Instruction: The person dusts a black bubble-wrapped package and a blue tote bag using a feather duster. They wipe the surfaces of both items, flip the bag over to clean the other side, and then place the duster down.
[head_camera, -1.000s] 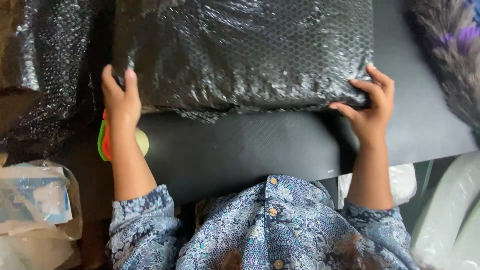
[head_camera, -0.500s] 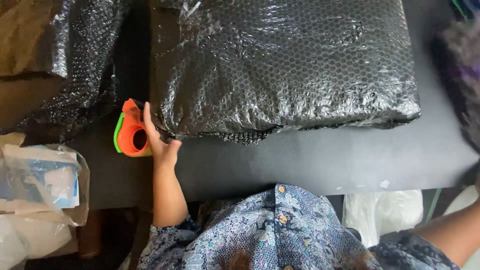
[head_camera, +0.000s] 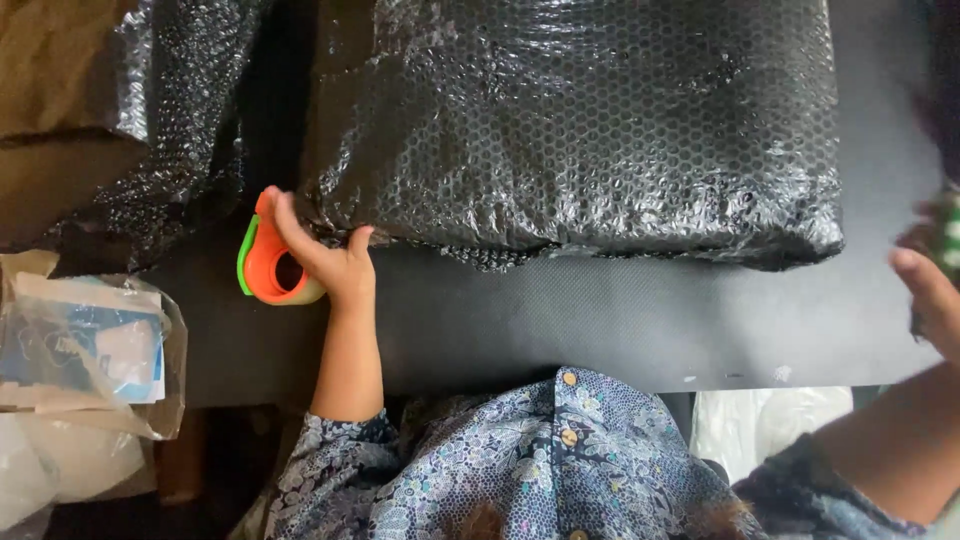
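Head view shows the left hand resting on the orange and green tape dispenser, fingers spread over its top and thumb touching the near edge of the black bubble-wrapped parcel. Half a second ago this hand lay just beside the dispenser at the parcel's corner; now the fingers reach across it. The dispenser sits on the dark desk, just left of the parcel's near left corner. The right hand, absent from the earlier frame, now shows at the picture's right edge, right of the parcel and clear of it, blurred; whether it grips the small dark and green thing there I cannot tell. Clear plastic bags with paper lie well left of the parcel.
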